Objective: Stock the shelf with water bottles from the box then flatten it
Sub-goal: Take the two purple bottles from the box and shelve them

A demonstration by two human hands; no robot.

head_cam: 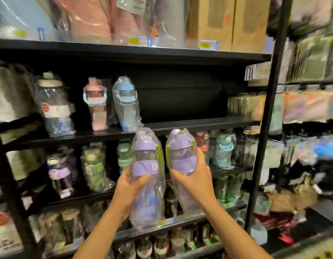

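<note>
Left purple bottle [146, 165], plastic-wrapped, stands upright in the left hand [131, 186]; cap at 12 o'clock from the hand, base at 6 o'clock. Right purple bottle [182, 156] tilts slightly, cap at 11 o'clock from the right hand [193, 181]. Both caps overlap the front edge of the middle shelf board [199, 124]. Open shelf room lies at 1 o'clock from the caps, bounded by the blue bottle [126, 103] at 10 o'clock and the black upright [268, 116] at 3 o'clock. Left hand: thumb and fingers curled round the bottle's mid-body. Right hand: thumb and fingers clamped round the bottle near its purple band
</note>
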